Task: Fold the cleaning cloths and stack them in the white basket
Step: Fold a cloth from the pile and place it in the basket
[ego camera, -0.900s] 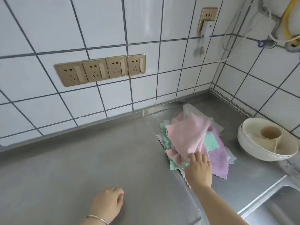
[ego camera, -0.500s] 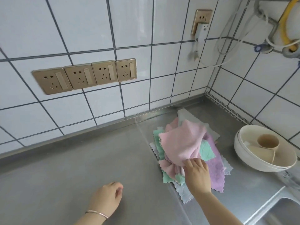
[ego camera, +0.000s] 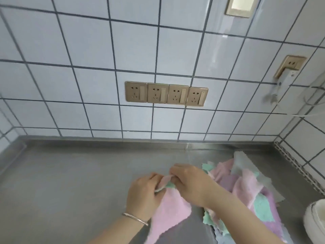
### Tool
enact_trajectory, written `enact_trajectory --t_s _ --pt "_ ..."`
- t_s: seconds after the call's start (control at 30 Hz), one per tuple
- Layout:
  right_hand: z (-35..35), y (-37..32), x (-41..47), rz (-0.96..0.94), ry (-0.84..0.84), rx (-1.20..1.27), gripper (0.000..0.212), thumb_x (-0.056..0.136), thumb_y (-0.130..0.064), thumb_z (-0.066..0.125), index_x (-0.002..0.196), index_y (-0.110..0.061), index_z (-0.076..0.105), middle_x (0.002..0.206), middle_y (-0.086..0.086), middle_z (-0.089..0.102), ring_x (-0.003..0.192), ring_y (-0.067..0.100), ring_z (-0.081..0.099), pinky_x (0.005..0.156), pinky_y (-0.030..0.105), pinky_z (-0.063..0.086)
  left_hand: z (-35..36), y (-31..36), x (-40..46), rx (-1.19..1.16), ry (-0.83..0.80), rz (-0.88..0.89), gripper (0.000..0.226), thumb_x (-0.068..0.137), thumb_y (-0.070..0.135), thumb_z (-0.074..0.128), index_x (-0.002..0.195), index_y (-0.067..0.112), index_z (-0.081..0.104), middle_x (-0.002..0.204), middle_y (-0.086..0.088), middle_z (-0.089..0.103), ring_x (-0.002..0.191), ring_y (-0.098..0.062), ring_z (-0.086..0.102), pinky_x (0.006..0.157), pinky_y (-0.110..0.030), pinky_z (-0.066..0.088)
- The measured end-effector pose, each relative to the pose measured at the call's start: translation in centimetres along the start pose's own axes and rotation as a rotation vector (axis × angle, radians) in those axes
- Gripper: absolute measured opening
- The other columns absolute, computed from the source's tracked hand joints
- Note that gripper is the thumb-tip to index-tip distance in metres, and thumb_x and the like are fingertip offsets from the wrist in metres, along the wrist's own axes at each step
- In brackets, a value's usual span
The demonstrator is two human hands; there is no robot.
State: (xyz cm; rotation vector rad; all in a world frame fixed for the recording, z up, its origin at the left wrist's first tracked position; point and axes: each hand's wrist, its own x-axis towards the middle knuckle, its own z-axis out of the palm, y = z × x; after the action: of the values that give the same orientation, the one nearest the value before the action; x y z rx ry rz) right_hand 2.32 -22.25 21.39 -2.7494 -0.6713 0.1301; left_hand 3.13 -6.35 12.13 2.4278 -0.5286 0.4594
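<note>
Two hands now work one cloth where, a moment ago, only our right hand touched the pile and our left lay idle on the counter. We have pulled a pink cloth [ego camera: 168, 213] off the heap and towards the middle of the steel counter [ego camera: 79, 182]. Our left hand [ego camera: 144, 196] grips its top edge with curled fingers, and our right hand [ego camera: 191, 184] pinches that same edge just beside it; a sliver of green shows between them, so a second cloth may have come along, though we cannot tell for certain. The rest of the pink cloth hangs down and towards us, over the counter.

The pile of cloths [ego camera: 249, 189], pink, green, lilac and grey, lies rumpled to the right, partly under our right forearm. A white bowl [ego camera: 314, 219] sits at the right edge. The white basket is not in view.

We judge that sorting has given way to folding: the first cloth is separated and held, ready to be spread or halved. Nothing is folded or stacked yet, so the task is barely begun.
</note>
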Motion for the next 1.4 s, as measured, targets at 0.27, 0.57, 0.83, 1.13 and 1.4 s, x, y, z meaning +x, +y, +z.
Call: enact_trajectory --t_s 0.27,0.57,0.83,1.13,1.4 --pt "-1.1 -4.7 7.1 0.079 -0.056 0.064 0.032 0.098 -0.022 0.038 0.066 -0.022 0.033 0.065 -0.004 0.045 0.056 0.012 0.043 0.052 0.019 0.03 -8.2 -11.7 -3.5 -0.18 -0.247 -0.357 0.009 0.088 0.044 0.04 0.083 0.039 0.046 0.05 0.015 0.049 0.054 -0.012 0.045 0.054 -0.025 0.031" --pt "-3.4 -10.4 15.8 0.339 0.282 -0.456 0.021 0.091 -0.02 0.042 0.091 -0.027 0.062 0.086 0.0 0.062 0.075 0.025 0.055 0.059 0.027 0.035 -22.3 -19.6 5.4 0.288 0.045 -0.196 0.026 0.093 0.04 0.045 0.087 0.019 0.06 0.078 -0.006 0.069 0.076 -0.031 0.062 0.058 -0.029 0.035" --pt "1.2 -12.8 10.2 -0.063 0.865 -0.425 0.024 0.081 -0.017 0.045 0.075 -0.011 0.068 0.066 0.004 0.058 0.063 0.03 0.056 0.046 0.027 0.038 -26.8 -21.3 -0.9 0.412 0.321 0.417 0.024 0.094 0.035 0.039 0.085 0.025 0.059 0.072 0.005 0.063 0.065 -0.016 0.058 0.049 -0.03 0.047" --pt "24.7 -8.3 4.4 0.065 0.29 -0.181 0.048 0.047 -0.009 0.052 0.089 -0.033 0.049 0.069 -0.009 0.044 0.065 0.014 0.042 0.039 0.02 0.036 -12.4 -28.2 -17.9 0.246 -0.164 0.064 0.007 0.073 0.039 0.046 0.078 0.034 0.047 0.073 0.017 0.051 0.06 0.001 0.053 0.045 -0.016 0.041" --pt "29.3 -7.0 2.1 0.096 0.298 -0.127 0.036 0.05 -0.021 0.036 0.082 -0.031 0.047 0.079 -0.005 0.036 0.066 0.018 0.034 0.037 0.017 0.038 -9.6 -28.9 -22.2 0.171 -0.347 0.015 0.017 0.064 0.036 0.053 0.081 0.034 0.051 0.088 0.018 0.045 0.075 -0.003 0.048 0.055 -0.016 0.039"
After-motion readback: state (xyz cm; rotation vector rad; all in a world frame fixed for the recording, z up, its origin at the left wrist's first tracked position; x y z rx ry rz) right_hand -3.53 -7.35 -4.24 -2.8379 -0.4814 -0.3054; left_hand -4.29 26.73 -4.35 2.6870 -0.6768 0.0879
